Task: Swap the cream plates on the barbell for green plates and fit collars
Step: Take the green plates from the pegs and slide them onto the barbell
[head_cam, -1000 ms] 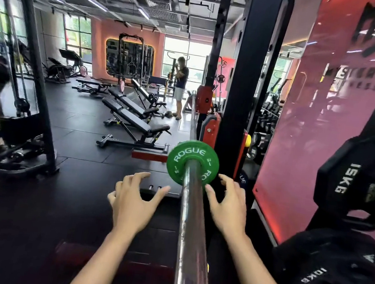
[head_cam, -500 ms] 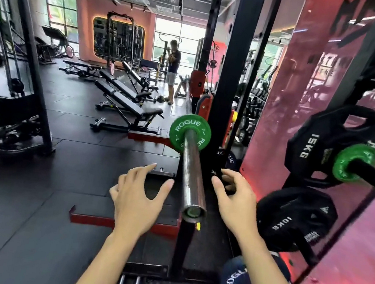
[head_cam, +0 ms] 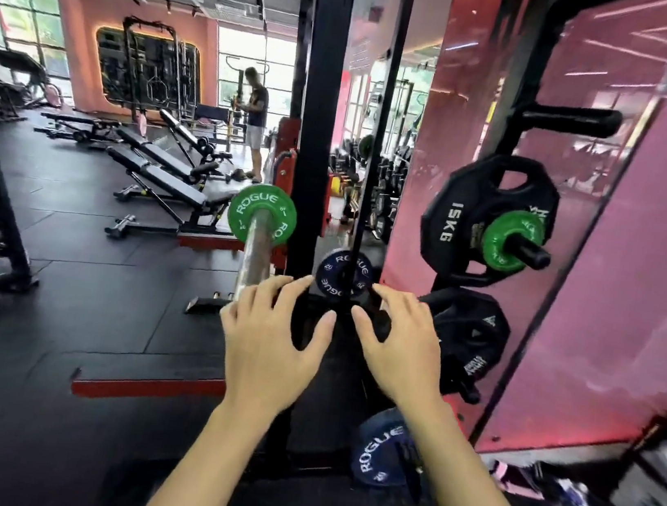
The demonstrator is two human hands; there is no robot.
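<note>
A green ROGUE plate (head_cam: 262, 215) sits on the steel barbell sleeve (head_cam: 256, 257), which points toward me from the rack. My left hand (head_cam: 272, 343) hovers open in front of the sleeve's near end and hides it. Open too, my right hand (head_cam: 400, 343) is held a little to the right, before the black rack upright (head_cam: 318, 122). A second green plate (head_cam: 511, 241) hangs on a storage peg at the right, in front of a black 15 kg plate (head_cam: 455, 227). No collar and no cream plate is visible.
A small blue ROGUE plate (head_cam: 344, 273) hangs behind the upright, and another blue plate (head_cam: 378, 452) leans low by the rack foot. Black plates (head_cam: 470, 336) fill the peg tree against the pink mirror wall. Benches (head_cam: 162, 177) and a standing person (head_cam: 256, 122) are far off.
My view has swung right and drawn back from the bar. Both hands have shifted right off the sleeve line and come closer together, still holding nothing.
</note>
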